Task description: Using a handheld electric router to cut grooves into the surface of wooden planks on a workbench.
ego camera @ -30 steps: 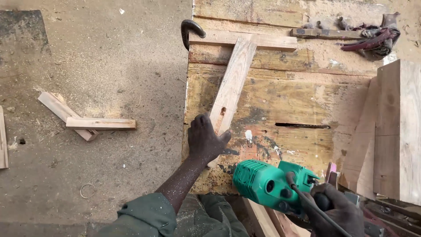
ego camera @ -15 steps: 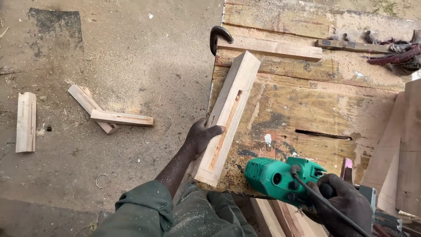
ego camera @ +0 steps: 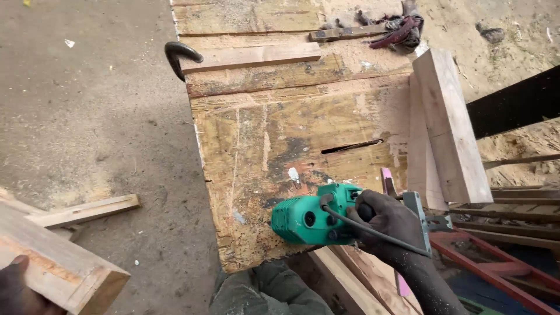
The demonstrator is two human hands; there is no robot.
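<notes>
My right hand (ego camera: 389,221) grips the handle of a green electric power tool (ego camera: 312,218) that rests near the front edge of a worn wooden workbench (ego camera: 280,134). A black cable runs from the tool over my wrist. My left hand (ego camera: 16,289) is at the bottom left corner, down off the bench, holding a thick wooden block (ego camera: 55,269) by its near end over the sandy ground.
Two thick planks (ego camera: 446,125) lean on the bench's right side. A flat board (ego camera: 251,56) and a dark metal hook (ego camera: 178,53) lie at the far end, with a rag (ego camera: 399,29) beyond. Offcuts (ego camera: 87,210) lie on the ground at left. Red metal bars (ego camera: 496,256) sit at right.
My left hand has lifted the long wooden block off the bench and swung it down to the left. The view has shifted right. My right hand stays on the green tool.
</notes>
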